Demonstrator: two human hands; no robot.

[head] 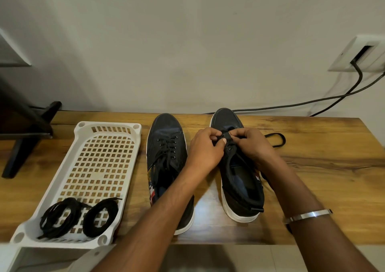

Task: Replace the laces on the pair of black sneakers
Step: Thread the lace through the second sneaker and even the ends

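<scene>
Two black sneakers stand side by side at centre frame on a wooden table (312, 167). The left hand (205, 150) and right hand (255, 144) meet over the front eyelets of the right-hand sneaker (237, 163), fingers curled and pinching a black lace (226, 135) between thumb and fingertips; its free loop (275, 139) trails to the right. The step appears to be feeding the lace through an eyelet: best done with the tip held close to its end and the eyelet flap steadied. The left-hand sneaker (168, 163) remains laced. Two coiled black laces (80, 215) lie in one white perforated tray (108, 126) at lower left.
</scene>
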